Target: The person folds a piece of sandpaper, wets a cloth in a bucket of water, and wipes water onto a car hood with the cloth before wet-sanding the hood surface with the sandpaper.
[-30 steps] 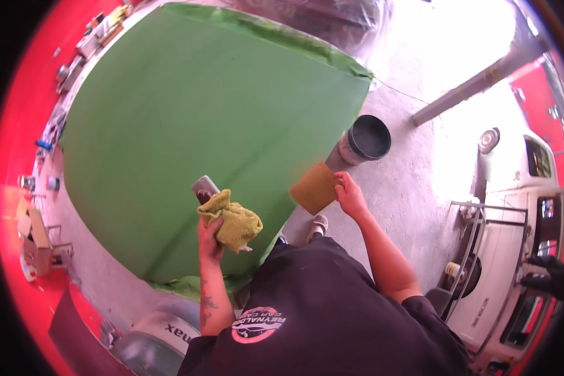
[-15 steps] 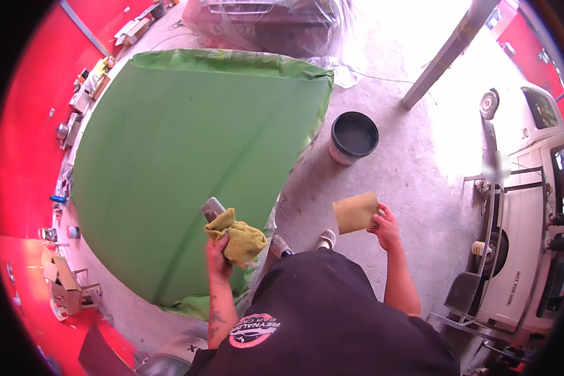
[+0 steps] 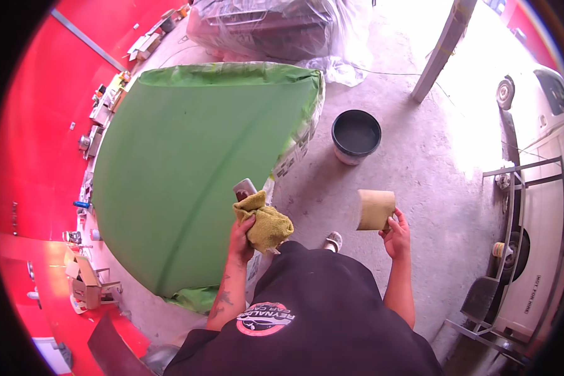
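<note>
Grey floor (image 3: 420, 156) at right, green panel (image 3: 188, 163) bulging across the left, bucket (image 3: 357, 133) upright on the floor near the panel's right edge. Left grip (image 3: 240, 238) closed around a bunched yellow cloth (image 3: 271, 228), raised by the panel's near right edge; right grip (image 3: 397, 236) pinches a tan sheet (image 3: 375, 209) near its lower right corner, above the floor, well apart from the cloth. Smallest, a grey block (image 3: 245, 187) juts past the cloth, probably in the same hold, its lower end hidden.

Plastic-wrapped car (image 3: 263, 31) cut by top edge; yellow cloth (image 3: 271, 229) partly hides grey-ended object (image 3: 245, 187).
</note>
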### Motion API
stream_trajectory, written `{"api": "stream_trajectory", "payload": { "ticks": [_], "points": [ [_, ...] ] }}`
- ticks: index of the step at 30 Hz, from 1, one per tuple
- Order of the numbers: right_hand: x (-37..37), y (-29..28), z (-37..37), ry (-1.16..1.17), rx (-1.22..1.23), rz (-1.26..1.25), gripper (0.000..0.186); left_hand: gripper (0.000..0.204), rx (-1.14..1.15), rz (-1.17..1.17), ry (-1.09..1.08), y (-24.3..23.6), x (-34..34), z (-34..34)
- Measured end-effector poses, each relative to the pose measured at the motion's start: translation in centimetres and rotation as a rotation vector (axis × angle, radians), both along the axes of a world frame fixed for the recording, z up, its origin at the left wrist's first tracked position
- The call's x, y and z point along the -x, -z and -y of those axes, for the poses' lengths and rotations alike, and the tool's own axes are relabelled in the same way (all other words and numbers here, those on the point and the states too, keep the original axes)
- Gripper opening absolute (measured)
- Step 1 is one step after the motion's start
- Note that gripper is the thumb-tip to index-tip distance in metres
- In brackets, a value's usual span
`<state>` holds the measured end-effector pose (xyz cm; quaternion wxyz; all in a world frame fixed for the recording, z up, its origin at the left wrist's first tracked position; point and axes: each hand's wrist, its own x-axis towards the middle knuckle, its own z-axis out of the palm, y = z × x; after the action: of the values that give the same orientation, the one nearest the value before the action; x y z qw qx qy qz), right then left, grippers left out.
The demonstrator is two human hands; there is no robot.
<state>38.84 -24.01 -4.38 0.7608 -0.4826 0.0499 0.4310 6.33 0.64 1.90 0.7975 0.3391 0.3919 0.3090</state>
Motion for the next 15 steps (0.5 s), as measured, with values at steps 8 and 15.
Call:
{"api": "stream_trajectory", "payload": {
  "ticks": [8,15],
  "points": [
    [0.0,5.0,3.7,-0.236,0.499,0.336,0.035,0.046,-0.059,0.004,-0.063,-0.2,-2.9,-0.6],
    [0.0,13.6,11.1,-0.376,0.963,0.729,0.040,0.045,-0.078,-0.034,-0.082,1.0,-5.7,-4.1]
  ]
}}
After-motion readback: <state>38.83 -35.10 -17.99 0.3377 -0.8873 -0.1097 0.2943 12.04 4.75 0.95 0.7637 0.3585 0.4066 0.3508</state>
